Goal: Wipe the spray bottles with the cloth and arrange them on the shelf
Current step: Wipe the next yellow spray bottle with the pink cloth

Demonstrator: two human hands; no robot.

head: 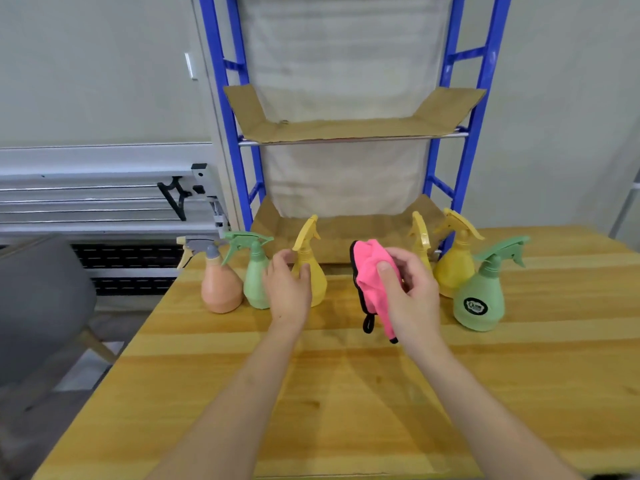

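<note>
Six spray bottles stand in a row at the far side of the wooden table (346, 393): a peach one (221, 291), a green one (254, 284), a yellow one (317, 277), two more yellow ones (420, 237) (457, 263) and a green one with a black label (481, 299). My left hand (287, 292) is at the yellow bottle, thumb against its front, fingers spread beside its neck. My right hand (414, 296) grips a bunched pink cloth with black trim (369, 278), held up just above the table. The blue-framed shelf (483, 109) stands behind the bottles, with nothing on its cardboard-lined levels (346, 129).
A grey chair (38, 306) sits off the table's left edge. White metal rails with a black bracket (175, 197) run along the wall at left. The shelf's lower cardboard level (360, 233) lies just behind the bottles, at table height.
</note>
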